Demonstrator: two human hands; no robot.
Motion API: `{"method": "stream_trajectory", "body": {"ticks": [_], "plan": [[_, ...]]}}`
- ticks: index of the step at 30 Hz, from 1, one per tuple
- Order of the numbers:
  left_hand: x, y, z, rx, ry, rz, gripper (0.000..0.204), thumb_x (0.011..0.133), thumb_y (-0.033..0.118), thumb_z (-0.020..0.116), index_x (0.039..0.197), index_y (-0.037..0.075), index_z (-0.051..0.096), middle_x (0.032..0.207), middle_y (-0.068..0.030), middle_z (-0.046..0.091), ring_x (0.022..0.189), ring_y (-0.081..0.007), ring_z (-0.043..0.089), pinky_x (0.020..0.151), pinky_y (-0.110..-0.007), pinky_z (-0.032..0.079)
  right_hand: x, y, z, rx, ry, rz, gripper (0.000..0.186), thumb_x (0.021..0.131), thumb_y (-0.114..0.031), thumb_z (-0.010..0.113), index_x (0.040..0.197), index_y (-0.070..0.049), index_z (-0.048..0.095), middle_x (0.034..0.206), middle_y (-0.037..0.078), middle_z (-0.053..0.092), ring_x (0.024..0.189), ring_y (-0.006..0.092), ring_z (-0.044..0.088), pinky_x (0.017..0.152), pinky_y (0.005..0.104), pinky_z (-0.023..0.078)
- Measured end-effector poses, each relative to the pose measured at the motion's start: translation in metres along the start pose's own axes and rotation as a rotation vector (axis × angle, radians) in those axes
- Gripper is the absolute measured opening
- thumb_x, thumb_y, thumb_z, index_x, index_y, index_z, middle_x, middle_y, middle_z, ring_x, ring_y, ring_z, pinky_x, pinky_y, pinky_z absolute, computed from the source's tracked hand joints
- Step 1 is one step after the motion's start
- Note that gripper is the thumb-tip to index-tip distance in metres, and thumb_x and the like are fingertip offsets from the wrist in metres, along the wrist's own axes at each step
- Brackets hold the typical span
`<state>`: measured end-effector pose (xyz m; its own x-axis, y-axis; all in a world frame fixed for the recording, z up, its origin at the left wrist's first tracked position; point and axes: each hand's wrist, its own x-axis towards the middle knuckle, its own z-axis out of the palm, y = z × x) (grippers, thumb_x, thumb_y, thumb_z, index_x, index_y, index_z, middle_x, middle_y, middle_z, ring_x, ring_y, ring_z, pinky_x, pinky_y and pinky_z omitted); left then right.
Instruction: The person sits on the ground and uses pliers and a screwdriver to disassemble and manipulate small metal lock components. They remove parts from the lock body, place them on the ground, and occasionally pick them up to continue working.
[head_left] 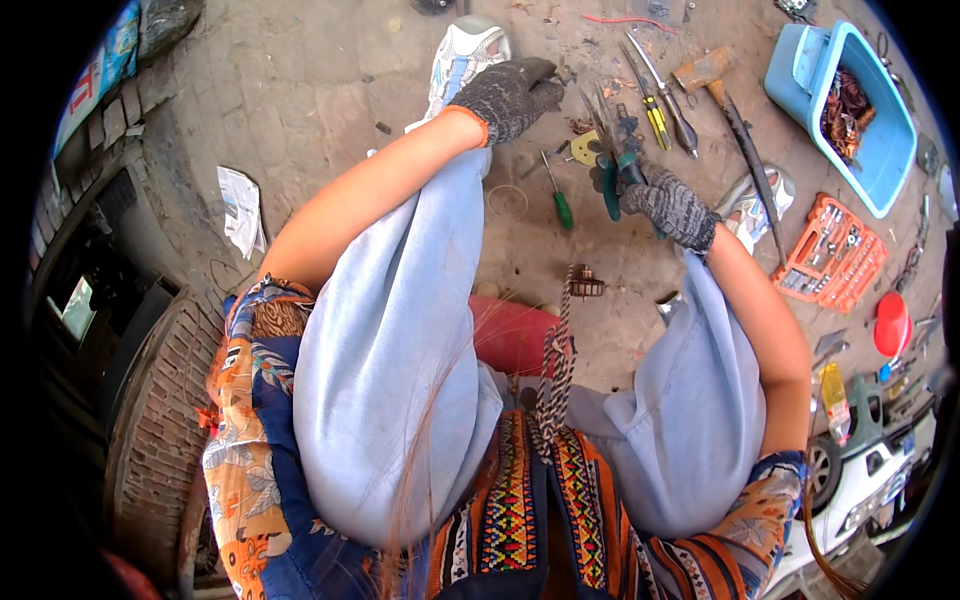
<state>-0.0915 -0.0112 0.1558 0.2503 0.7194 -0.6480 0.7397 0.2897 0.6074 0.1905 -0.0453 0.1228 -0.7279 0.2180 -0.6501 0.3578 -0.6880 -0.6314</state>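
My left hand, in a dark grey knitted glove, is over the ground beside my left shoe. Its fingers are bent but apart, with nothing visible between them. My right hand, gloved alike, is closed around the green handles of long-bladed shears, whose grey blades point away from me. Close to the shears lies a yellow metal piece. A green-handled screwdriver rests on the ground between my hands. A small rusty copper-coloured part lies nearer my knees.
Beyond my right hand lie a yellow-handled tool, a dark-handled pointed tool and a hammer. A blue basin holds copper-coloured scrap. An orange socket set case and a red round object are at the right. Folded paper lies left.
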Motion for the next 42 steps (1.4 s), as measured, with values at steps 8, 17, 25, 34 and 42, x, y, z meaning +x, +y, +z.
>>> {"method": "stream_trajectory", "body": {"ticks": [8, 17, 25, 34, 42], "plan": [[0.004, -0.021, 0.008, 0.167, -0.076, 0.035, 0.051, 0.089, 0.045, 0.052, 0.123, 0.006, 0.055, 0.12, -0.0149, 0.059, 0.111, -0.031, 0.054, 0.095, -0.038, 0.04, -0.007, 0.012, 0.012, -0.944, -0.003, 0.186, 0.037, 0.076, -0.013, 0.057, 0.111, -0.001, 0.052, 0.103, 0.023, 0.059, 0.097, 0.0387, 0.057, 0.084, 0.0432, 0.047], [0.036, -0.022, -0.006, 0.361, 0.125, 0.148, 0.034, 0.081, 0.037, 0.062, 0.107, 0.016, 0.066, 0.105, -0.0099, 0.064, 0.1, -0.0291, 0.059, 0.089, -0.039, 0.045, 0.007, 0.036, 0.011, -1.299, -0.162, 0.034, 0.042, 0.072, -0.016, 0.064, 0.111, -0.003, 0.056, 0.105, 0.023, 0.059, 0.102, 0.0361, 0.056, 0.089, 0.042, 0.046], [0.095, -0.04, -0.045, 0.513, 0.397, 0.104, 0.026, 0.076, 0.019, 0.063, 0.1, 0.011, 0.062, 0.102, -0.0162, 0.062, 0.096, -0.0318, 0.06, 0.081, -0.044, 0.048, 0.013, -0.013, 0.008, -1.089, 0.042, 0.063, 0.034, 0.078, -0.022, 0.062, 0.107, -0.004, 0.061, 0.096, 0.021, 0.063, 0.091, 0.0345, 0.061, 0.083, 0.0415, 0.048], [0.127, -0.045, -0.055, 0.786, 0.23, 0.175, 0.018, 0.076, 0.02, 0.056, 0.089, 0.012, 0.066, 0.096, -0.0157, 0.064, 0.096, -0.0313, 0.061, 0.08, -0.045, 0.049, 0.018, -0.033, 0.006, -1.065, 0.182, -0.066, 0.032, 0.081, -0.015, 0.058, 0.11, -0.005, 0.06, 0.1, 0.019, 0.062, 0.091, 0.033, 0.061, 0.082, 0.0397, 0.049], [0.111, -0.038, -0.066, 0.33, 0.276, 0.265, 0.025, 0.08, 0.026, 0.063, 0.098, 0.009, 0.065, 0.099, -0.011, 0.066, 0.091, -0.027, 0.063, 0.081, -0.039, 0.049, 0.011, -0.062, 0.001, -0.575, 0.349, -0.211, 0.027, 0.086, -0.012, 0.059, 0.112, -0.004, 0.061, 0.097, 0.015, 0.065, 0.088, 0.0235, 0.064, 0.082, 0.0322, 0.05]]}}
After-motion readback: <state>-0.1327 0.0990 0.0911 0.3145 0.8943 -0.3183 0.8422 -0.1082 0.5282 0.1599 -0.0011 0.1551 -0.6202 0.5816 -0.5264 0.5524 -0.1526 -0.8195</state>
